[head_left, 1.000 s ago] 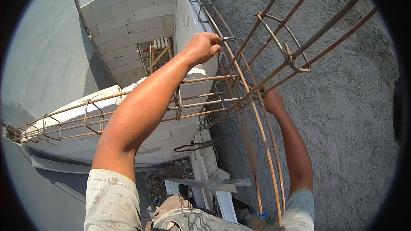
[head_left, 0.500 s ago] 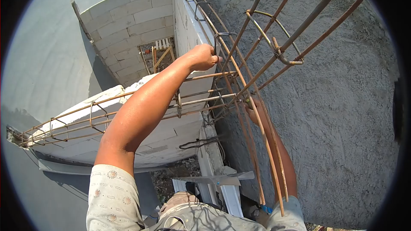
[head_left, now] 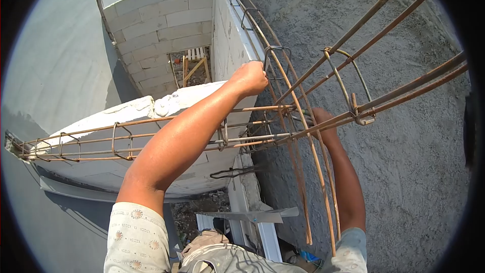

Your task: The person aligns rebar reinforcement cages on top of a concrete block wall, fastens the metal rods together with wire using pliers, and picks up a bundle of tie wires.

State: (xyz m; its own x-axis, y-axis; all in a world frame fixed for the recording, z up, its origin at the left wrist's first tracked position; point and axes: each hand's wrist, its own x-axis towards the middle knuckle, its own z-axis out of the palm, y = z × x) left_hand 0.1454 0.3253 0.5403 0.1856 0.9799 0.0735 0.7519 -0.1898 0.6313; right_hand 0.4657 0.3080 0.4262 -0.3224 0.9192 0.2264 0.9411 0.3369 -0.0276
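My left hand [head_left: 251, 78] is closed in a fist around the side of a bent steel stirrup [head_left: 278, 48] on the long rebar cage. That cage's rusty bars [head_left: 314, 159] run past my hand and end low in front of me. My right hand [head_left: 325, 121] is behind these bars, its fingers curled beside the joint where several cages cross. Something slim and greenish shows at its fingers, too hidden to name. A horizontal rebar cage [head_left: 146, 120] passes under my left forearm. Another cage with a stirrup [head_left: 347, 88] slants to the upper right.
A rough grey wall [head_left: 404, 187] rises close on the right. White block walls [head_left: 166, 17] stand ahead and left, with timber pieces [head_left: 194, 71] far below. Below me are metal profiles [head_left: 270, 242] and rubble [head_left: 202, 207]. Bar ends [head_left: 332, 253] stick out near my right sleeve.
The slanting cage at the upper right has shifted right and lower in view. My left hand appears slightly lower and further right, still on the stirrup. My right hand has moved right.
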